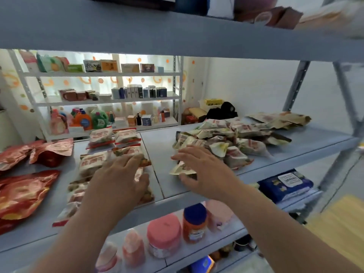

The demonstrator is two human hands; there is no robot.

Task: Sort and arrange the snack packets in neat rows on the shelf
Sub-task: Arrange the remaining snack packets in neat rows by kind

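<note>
Head view: your left hand (122, 178), fingers spread flat, presses red-trimmed packets (102, 137) lined mid-shelf (157, 152). Your right hand (202, 170), fingers splayed, covers loose packet (180, 170). Pale heap (236, 138) behind not yet sorted; roughly half left.

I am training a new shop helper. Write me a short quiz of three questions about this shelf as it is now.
1. True or false: the left hand rests on the red-edged white packets.
2. Where is the loose pile of pale packets? A: left of both hands. B: right of the right hand. C: on the floor.
3. Fill in: the orange jar on the shelf below has a ___ lid.
Key: 1 true; 2 B; 3 blue.
</note>
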